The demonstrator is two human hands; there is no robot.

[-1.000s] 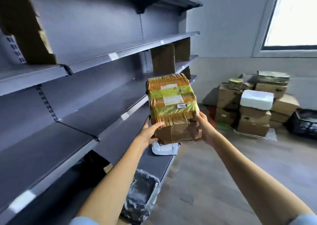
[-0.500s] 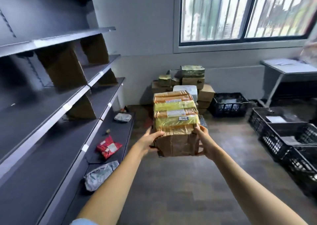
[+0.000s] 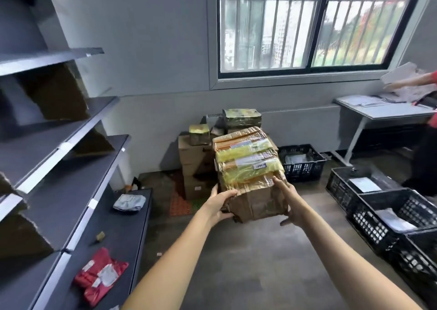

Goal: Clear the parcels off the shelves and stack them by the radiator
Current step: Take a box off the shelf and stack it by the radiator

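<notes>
Hands clamp a brown cardboard parcel wrapped in yellow tape [image 3: 248,170] — left hand [image 3: 218,204] and right hand [image 3: 287,200] grip opposite sides, steadying it in mid-air. Stacked cardboard boxes [image 3: 192,165] wait at twelve o'clock by the long white radiator [image 3: 298,118].

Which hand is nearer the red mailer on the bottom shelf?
Left. The left hand grips the box on the shelf side, above and right of the red mailer. The right hand holds the box's far side, farther away.
</notes>
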